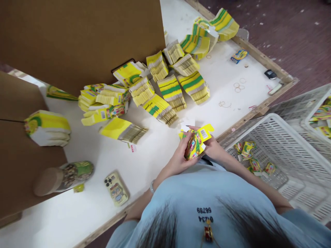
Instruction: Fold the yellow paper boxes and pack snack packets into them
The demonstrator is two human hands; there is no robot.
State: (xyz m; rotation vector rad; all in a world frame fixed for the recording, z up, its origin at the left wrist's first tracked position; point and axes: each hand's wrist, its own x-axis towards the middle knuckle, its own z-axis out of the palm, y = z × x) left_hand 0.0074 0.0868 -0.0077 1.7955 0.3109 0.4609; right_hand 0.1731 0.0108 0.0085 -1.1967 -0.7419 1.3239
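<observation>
A small yellow printed carton (194,145), with an end flap standing open, is held between both hands close to my body at the table's front edge. My left hand (181,152) wraps round its left side, thumb and fingers closed on it. My right hand (212,148) grips it from the right, behind the flap with the barcode; part of those fingers is hidden by the carton. Just beyond the hands lie stacks of flat folded yellow cartons (161,109), fanned out in rows. What is inside the held carton cannot be seen.
White plastic crates (280,132) stand at the right, one with several filled cartons (254,165) in it. A phone (117,188) and a jar (74,174) lie at left near cardboard boxes (103,31). Rubber bands (239,85) and a blue box (239,55) are on the white table (144,165).
</observation>
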